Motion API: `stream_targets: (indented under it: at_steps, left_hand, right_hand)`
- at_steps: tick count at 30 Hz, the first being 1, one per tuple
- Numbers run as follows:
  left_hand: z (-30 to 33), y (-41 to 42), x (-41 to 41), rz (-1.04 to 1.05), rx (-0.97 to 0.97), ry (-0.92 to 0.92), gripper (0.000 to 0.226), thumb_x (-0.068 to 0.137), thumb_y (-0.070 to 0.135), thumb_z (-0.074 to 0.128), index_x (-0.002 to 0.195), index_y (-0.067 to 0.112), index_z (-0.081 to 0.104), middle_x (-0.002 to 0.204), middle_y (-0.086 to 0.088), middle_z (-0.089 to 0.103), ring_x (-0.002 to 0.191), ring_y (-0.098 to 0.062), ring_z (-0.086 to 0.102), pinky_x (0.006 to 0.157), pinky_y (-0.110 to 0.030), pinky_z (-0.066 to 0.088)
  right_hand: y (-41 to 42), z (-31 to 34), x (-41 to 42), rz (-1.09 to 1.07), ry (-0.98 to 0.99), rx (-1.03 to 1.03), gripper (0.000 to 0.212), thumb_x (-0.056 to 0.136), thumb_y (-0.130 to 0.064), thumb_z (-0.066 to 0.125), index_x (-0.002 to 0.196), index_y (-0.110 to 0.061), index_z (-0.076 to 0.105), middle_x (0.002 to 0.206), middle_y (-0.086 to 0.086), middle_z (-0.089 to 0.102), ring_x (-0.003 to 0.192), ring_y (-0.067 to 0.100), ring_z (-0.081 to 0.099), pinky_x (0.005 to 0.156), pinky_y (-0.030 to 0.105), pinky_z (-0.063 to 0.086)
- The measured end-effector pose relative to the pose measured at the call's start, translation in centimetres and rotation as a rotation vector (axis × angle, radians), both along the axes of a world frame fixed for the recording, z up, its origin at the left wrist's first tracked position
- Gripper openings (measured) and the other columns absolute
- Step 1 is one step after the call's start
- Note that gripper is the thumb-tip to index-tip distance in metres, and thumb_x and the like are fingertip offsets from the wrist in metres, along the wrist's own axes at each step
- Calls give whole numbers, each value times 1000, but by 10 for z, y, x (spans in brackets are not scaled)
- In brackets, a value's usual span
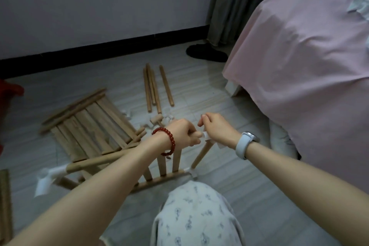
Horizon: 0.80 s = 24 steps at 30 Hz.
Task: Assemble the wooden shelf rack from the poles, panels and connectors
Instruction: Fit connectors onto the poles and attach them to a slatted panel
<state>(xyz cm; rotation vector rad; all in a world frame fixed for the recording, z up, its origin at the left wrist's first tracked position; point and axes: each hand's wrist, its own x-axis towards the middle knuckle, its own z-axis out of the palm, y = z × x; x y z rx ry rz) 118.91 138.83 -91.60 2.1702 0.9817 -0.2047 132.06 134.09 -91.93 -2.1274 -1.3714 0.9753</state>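
Note:
A partly built wooden rack frame stands on the floor in front of my knee, with white corner connectors at the lower left and lower right. My left hand grips the top rail of the frame. My right hand pinches a white connector at the top of an upright pole. A slatted wooden panel lies flat to the left. Several loose poles lie beyond my hands. Small white connectors and a small wooden mallet lie scattered near them.
A bed with a pink sheet fills the right side. A dark shoe lies by the grey curtain. Something red sits at the left edge, and another wooden piece at the lower left.

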Motion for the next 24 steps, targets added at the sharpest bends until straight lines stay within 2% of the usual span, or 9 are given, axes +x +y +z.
stream_targets:
  at_steps: [3,6,8,11,13,16,20,24]
  left_hand:
    - [-3,0,-1,-30,64,30,24,91,37,55,92,14,61,81,0,61,73,-12,53,63,-23,39]
    - [-4,1,1,-78,15,65,27,92,37,53,93,11,62,88,-2,67,78,-14,58,68,-25,43]
    - [-3,4,1,-90,-46,76,29,92,35,54,95,9,65,89,-1,70,77,-12,59,66,-23,45]
    - [-3,9,-3,-77,-120,71,31,91,35,55,99,8,67,85,1,68,79,-13,61,69,-24,47]
    - [-5,9,-6,-85,-161,58,31,90,35,56,98,7,68,78,4,63,73,-9,56,62,-20,43]
    - [-5,7,-8,-109,-172,48,26,90,33,55,85,9,65,72,4,58,66,-9,51,57,-20,38]
    - [-5,9,-14,-91,-185,-1,25,89,34,56,80,13,65,73,1,61,68,-12,54,63,-25,43]
    - [-18,7,-17,-118,-124,-46,34,87,37,54,64,12,56,58,-1,52,58,-17,49,53,-26,37]
  right_hand:
    - [2,-6,-3,-111,1,39,34,101,-20,29,76,-15,52,80,6,53,64,11,50,37,7,35]
    - [4,-5,-6,-90,-36,-75,30,99,-15,34,74,-17,49,74,3,50,60,15,53,45,23,49]
    - [5,-5,-10,-88,-60,-121,27,98,-13,36,74,-19,48,74,2,50,59,17,56,54,33,57]
    - [2,-7,-18,-105,-94,-104,25,96,-15,35,75,-23,47,78,3,53,64,21,61,63,45,58]
    - [-2,-11,-19,-56,-143,-85,24,96,-17,33,79,-23,48,77,1,54,62,17,60,58,40,57]
    - [-4,-14,-17,29,-219,-80,27,98,-20,29,77,-26,46,72,-2,53,60,11,53,50,26,40]
    - [-1,-15,-19,65,-227,-44,23,100,-23,28,88,-23,48,69,-3,52,74,23,55,71,44,47]
    - [-7,-25,-20,69,-223,7,25,99,-25,30,79,-33,43,62,-5,50,69,26,55,72,46,47]
